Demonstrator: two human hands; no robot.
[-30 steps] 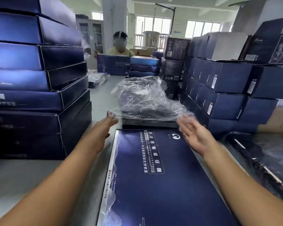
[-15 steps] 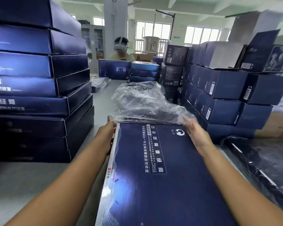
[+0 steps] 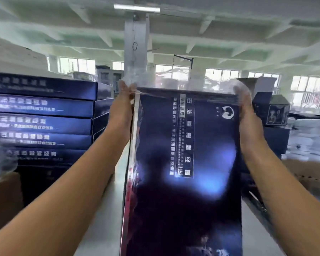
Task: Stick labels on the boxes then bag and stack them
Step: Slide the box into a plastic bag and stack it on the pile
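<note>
A large flat dark blue box [image 3: 188, 163] with white lettering stands tilted up on its near end in front of me, inside a clear plastic bag [image 3: 185, 84] whose open mouth sticks up above the box's top edge. My left hand [image 3: 125, 93] grips the bag and box at the top left corner. My right hand [image 3: 245, 106] grips the top right corner, its fingers seen through the plastic. The frame is motion-blurred.
A tall stack of matching blue boxes [image 3: 42, 117] stands at the left, on brown cartons. The grey table [image 3: 103, 218] runs under the box. More dark boxes [image 3: 272, 109] and white bundles [image 3: 307, 137] sit at the right. A pillar [image 3: 136, 45] rises behind.
The box lay flat on the table; both hands took its far corners with the bag and tipped it upright. My view has swung upward toward the ceiling.
</note>
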